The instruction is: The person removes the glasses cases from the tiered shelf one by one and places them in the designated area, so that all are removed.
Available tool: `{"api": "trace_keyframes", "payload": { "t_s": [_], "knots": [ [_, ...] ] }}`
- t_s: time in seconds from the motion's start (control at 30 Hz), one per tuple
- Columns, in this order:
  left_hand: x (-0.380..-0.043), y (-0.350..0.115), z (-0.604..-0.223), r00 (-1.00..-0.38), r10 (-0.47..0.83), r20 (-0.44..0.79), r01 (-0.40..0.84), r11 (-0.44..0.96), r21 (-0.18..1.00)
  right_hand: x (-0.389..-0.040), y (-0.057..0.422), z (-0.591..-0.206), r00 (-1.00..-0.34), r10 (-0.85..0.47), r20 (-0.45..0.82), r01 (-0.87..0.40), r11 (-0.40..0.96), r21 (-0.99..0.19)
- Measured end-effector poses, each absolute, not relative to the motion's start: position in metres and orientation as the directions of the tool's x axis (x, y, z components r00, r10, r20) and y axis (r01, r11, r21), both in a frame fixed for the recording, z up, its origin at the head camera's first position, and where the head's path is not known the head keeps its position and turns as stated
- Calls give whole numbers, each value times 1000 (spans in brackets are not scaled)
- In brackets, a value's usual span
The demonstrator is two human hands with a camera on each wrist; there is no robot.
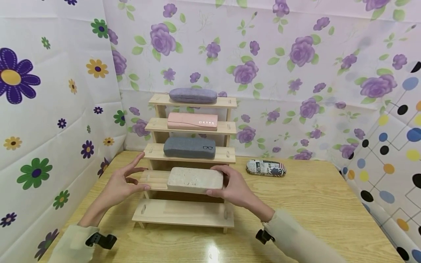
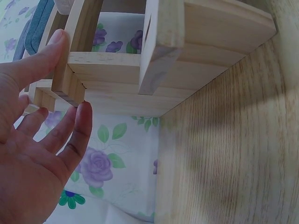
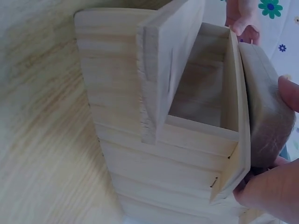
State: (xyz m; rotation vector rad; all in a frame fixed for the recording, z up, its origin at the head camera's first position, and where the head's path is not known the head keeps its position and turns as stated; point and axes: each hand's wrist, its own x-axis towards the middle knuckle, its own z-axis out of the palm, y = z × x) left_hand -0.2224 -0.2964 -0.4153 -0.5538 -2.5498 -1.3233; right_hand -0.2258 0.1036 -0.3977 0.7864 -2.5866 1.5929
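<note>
A cream glasses case (image 1: 195,179) lies at the right part of the second shelf from the bottom of a stepped wooden rack (image 1: 184,212). My right hand (image 1: 235,186) grips this case by its right end, thumb in front and fingers behind. At the left end of the same shelf, my left hand (image 1: 123,182) holds the plank between thumb and fingers. The left wrist view shows that plank end (image 2: 70,88) between the thumb and fingertips. In the right wrist view, the cream case (image 3: 268,107) rests along the plank, partly covered by my fingers.
Higher shelves carry a blue-grey glasses case (image 1: 189,147), a pink case (image 1: 192,121) and a lavender case (image 1: 193,95), one each. A newsprint-patterned case (image 1: 265,168) lies on the wooden table (image 1: 296,219) to the right. Floral cloth (image 1: 210,47) hangs behind.
</note>
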Motion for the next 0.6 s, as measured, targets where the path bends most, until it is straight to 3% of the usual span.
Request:
{"api": "trace_keyframes", "payload": {
  "t_s": [0.6],
  "knots": [
    [-222, -297, -416, -911, 226, 345, 412, 513, 753, -220, 113, -402, -849, -418, 324, -404, 119, -907]
  ]
}}
